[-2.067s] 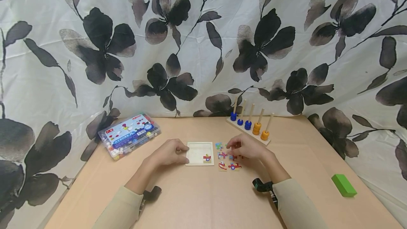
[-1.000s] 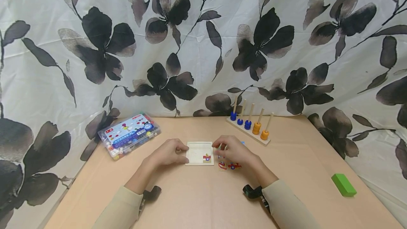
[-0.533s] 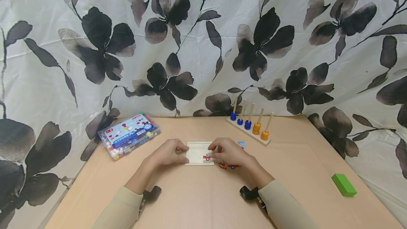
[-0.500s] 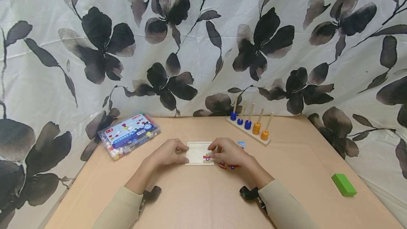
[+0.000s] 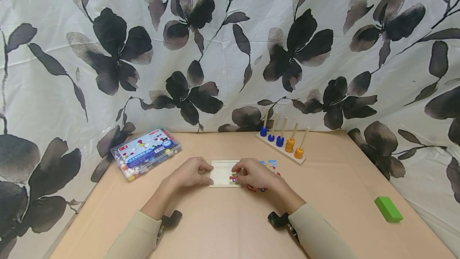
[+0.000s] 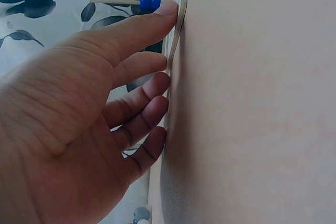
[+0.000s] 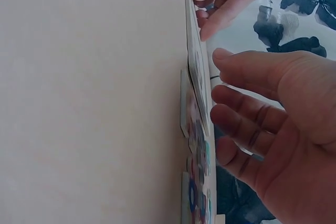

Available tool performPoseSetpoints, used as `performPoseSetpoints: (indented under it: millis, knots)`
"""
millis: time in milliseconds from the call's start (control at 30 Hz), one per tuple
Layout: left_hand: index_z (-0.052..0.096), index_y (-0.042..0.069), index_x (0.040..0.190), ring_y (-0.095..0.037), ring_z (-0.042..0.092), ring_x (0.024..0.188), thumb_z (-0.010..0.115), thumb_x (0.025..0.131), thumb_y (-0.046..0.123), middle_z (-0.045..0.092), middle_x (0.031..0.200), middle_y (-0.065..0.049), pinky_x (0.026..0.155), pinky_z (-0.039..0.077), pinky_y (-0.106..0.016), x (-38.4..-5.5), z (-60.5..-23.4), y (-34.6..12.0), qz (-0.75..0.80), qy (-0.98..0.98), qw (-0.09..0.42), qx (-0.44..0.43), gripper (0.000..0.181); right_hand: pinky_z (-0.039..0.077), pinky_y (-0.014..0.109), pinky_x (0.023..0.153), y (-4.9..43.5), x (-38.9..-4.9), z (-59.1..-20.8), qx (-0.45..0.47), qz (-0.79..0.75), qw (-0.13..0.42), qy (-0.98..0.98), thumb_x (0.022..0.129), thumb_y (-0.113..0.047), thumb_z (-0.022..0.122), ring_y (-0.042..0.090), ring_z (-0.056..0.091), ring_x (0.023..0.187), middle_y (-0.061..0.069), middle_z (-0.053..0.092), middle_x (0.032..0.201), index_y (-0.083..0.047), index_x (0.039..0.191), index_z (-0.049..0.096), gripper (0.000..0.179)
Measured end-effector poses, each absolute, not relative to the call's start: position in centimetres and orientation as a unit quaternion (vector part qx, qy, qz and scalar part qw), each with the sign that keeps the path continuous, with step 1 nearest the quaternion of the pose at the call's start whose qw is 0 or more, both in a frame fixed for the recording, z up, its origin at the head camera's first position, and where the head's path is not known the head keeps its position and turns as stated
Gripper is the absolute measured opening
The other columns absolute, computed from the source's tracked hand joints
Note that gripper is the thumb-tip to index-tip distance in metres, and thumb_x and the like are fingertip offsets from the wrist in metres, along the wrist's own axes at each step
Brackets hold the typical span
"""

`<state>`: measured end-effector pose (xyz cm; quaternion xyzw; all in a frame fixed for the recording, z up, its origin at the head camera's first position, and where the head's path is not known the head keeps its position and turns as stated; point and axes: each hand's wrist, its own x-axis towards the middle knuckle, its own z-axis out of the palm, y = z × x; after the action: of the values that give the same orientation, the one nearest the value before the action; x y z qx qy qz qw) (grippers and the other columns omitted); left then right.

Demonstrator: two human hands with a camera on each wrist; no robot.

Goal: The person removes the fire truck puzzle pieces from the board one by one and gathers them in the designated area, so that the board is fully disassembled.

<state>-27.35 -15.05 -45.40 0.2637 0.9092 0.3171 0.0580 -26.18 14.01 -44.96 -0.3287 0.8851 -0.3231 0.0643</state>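
A small white puzzle tray [image 5: 220, 184] lies at the middle of the table, with one picture piece [image 5: 232, 180] in its lower right corner. My left hand [image 5: 187, 172] touches the tray's left edge, thumb and index finger spread along it. In the left wrist view, its thumb [image 6: 167, 9] rests on the rim. Just over the tray's right side is my right hand [image 5: 259, 174], thumb and index fingertip apart beside the picture piece. No held thing shows between the relaxed fingers [image 7: 226, 116] in the right wrist view. Several loose puzzle pieces [image 5: 272, 163] lie partly hidden beneath this hand.
A clear plastic box [image 5: 146, 153] of coloured parts stands at the back left. At the back right is a bead stand [image 5: 282, 147] with upright pegs and blue and orange beads. A green block [image 5: 389, 209] lies near the right edge. Floral cloth hangs behind the table.
My right hand has moved left from the loose pieces to over the tray's right side, uncovering pieces at the back. My left hand and the tray have stayed in place.
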Motion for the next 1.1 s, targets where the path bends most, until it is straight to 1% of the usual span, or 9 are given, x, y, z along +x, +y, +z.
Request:
performPoseSetpoints:
  millis: [233, 333, 500, 767, 1100]
  knots:
    - [0.077, 0.004, 0.121, -0.014, 0.063, 0.097, 0.093, 0.078, 0.027, 0.074, 0.109, -0.003, 0.09, 0.053, -0.035, -27.3, -45.4, -15.0, 0.315, 0.91, 0.056, 0.263, 0.051, 0.051, 0.025, 0.069, 13.6, -26.1, -45.1, -0.325, -0.313, 0.085, 0.888, 0.093, -0.014, 0.078, 0.008, 0.062, 0.073, 0.001, 0.07, 0.105, -0.008, 0.119, 0.075, 0.027]
    - [0.077, 0.005, 0.121, -0.014, 0.063, 0.098, 0.093, 0.078, 0.027, 0.074, 0.11, -0.003, 0.091, 0.053, -0.036, -27.2, -45.3, -15.0, 0.316, 0.911, 0.059, 0.258, 0.051, 0.05, 0.024, 0.07, 13.4, -26.2, -45.3, -0.322, -0.296, 0.083, 0.896, 0.093, -0.018, 0.078, 0.007, 0.059, 0.077, -0.002, 0.068, 0.103, -0.012, 0.117, 0.076, 0.025]
    - [0.077, 0.003, 0.121, -0.016, 0.065, 0.1, 0.092, 0.078, 0.026, 0.074, 0.111, -0.004, 0.092, 0.054, -0.038, -27.1, -45.3, -15.0, 0.314, 0.912, 0.057, 0.258, 0.051, 0.047, 0.025, 0.074, 13.2, -26.2, -45.5, -0.328, -0.269, 0.08, 0.902, 0.094, -0.02, 0.078, 0.008, 0.056, 0.08, -0.004, 0.066, 0.101, -0.015, 0.113, 0.078, 0.02]
    - [0.077, 0.004, 0.122, -0.016, 0.064, 0.1, 0.092, 0.079, 0.028, 0.074, 0.112, -0.003, 0.093, 0.053, -0.039, -27.2, -45.3, -14.9, 0.319, 0.911, 0.062, 0.254, 0.052, 0.046, 0.027, 0.075, 13.1, -25.9, -45.4, -0.33, -0.262, 0.079, 0.904, 0.095, -0.017, 0.076, 0.009, 0.055, 0.079, -0.002, 0.065, 0.104, -0.014, 0.114, 0.077, 0.02]
    - [0.078, 0.004, 0.121, -0.013, 0.062, 0.096, 0.092, 0.079, 0.029, 0.074, 0.109, -0.002, 0.089, 0.052, -0.035, -27.4, -45.4, -15.0, 0.312, 0.911, 0.056, 0.265, 0.051, 0.045, 0.029, 0.078, 12.9, -25.9, -45.5, -0.327, -0.275, 0.083, 0.9, 0.094, -0.014, 0.075, 0.012, 0.054, 0.083, -0.001, 0.063, 0.104, -0.011, 0.111, 0.074, 0.018]
